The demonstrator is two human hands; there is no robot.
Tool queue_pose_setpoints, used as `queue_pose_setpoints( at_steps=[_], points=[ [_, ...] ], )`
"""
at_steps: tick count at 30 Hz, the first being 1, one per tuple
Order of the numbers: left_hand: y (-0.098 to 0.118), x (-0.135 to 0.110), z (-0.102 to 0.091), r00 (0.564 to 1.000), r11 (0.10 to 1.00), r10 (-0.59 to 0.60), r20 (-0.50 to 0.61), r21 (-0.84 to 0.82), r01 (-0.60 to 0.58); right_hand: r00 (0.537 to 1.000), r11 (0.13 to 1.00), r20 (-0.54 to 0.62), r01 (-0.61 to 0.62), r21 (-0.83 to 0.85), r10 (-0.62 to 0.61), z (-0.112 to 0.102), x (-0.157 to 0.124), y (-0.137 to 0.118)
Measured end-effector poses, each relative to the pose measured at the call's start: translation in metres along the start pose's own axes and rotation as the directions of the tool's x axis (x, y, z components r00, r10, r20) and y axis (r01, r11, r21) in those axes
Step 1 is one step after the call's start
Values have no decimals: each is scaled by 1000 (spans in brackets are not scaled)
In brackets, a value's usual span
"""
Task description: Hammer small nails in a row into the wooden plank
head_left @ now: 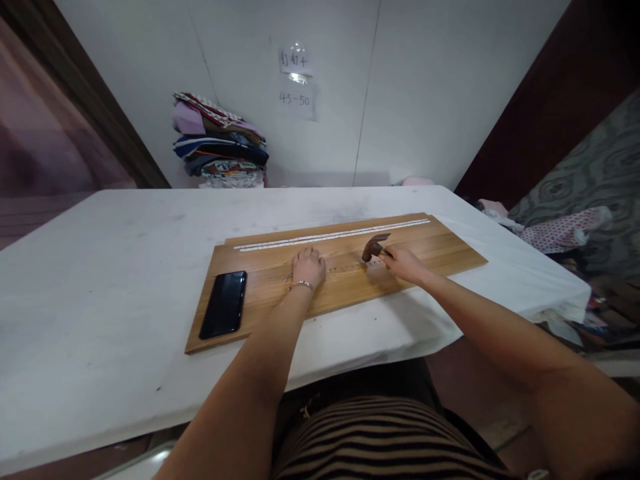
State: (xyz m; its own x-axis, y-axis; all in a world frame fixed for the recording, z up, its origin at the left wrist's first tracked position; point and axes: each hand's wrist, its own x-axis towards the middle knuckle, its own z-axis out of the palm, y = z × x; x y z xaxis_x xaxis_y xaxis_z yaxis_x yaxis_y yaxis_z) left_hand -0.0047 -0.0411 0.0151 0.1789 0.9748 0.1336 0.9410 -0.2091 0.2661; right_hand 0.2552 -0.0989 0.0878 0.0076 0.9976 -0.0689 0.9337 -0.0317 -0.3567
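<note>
A wood-grain board [270, 293] lies on the white-covered table. My left hand [309, 268] rests palm down on it, fingers forward and lying on the surface; a bracelet circles the wrist. A small thin metal piece, perhaps a nail, shows at that hand's left side. In my right hand [404, 263] is a claw hammer [373, 248], gripped by the handle close to its dark brown head. The striking face points down, at or just above a row of small nails [345, 268] running along the board between both hands.
A black phone [224, 305] lies on the board's left end. Two white printed strips [335, 235] run along its far side. Folded clothes [220, 143] are stacked at the table's [100, 280] back edge by the wall. Cloth items [565, 230] lie beyond the right side.
</note>
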Motion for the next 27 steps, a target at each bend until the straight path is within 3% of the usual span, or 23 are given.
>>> queue_pose_setpoints(
  at_steps=[27],
  points=[
    [1,-1,-2,1000,1000,7,2,4,-7,1000,999,11,-4,47,3,-2,1,-4]
  ],
)
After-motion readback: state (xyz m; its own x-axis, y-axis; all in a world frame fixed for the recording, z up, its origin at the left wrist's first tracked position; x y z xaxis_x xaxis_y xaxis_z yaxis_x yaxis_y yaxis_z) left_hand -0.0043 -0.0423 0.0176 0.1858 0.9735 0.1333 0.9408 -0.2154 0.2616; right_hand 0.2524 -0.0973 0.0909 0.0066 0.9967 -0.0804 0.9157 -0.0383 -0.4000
